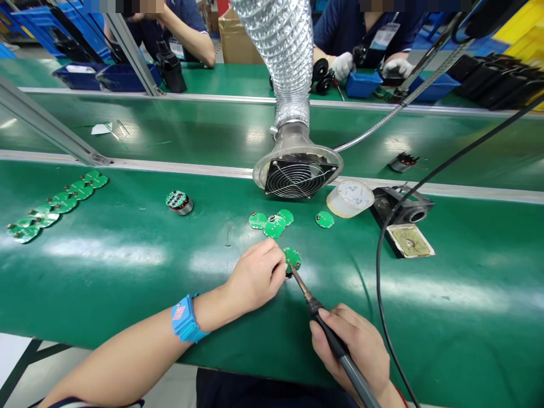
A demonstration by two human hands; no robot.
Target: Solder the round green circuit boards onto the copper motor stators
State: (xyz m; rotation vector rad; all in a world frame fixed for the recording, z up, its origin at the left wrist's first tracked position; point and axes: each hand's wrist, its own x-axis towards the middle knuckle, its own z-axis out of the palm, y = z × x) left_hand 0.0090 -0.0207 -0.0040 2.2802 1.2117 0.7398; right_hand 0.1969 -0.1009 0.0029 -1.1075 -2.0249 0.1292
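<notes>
A round green circuit board (293,258) sits above the bench in front of me, with something dark partly visible beneath it. My left hand (257,275), a blue strap on its wrist, is closed at the board's left edge; its fingertips are partly hidden. In my right hand (357,348) is a soldering iron (334,337), gripped like a pen, its tip on or just over the board's lower part. Just beyond, several loose green boards (274,226) lie together, and a single board (324,220) lies to their right.
A fume extractor (297,170) hangs over the bench's back edge. At right are a clear round container (351,198), a soldering iron stand (402,207) and its sponge tray (410,241). The iron's black cable (378,272) crosses the right side. A row of boards (59,204) lies left, near a board-topped motor (179,202).
</notes>
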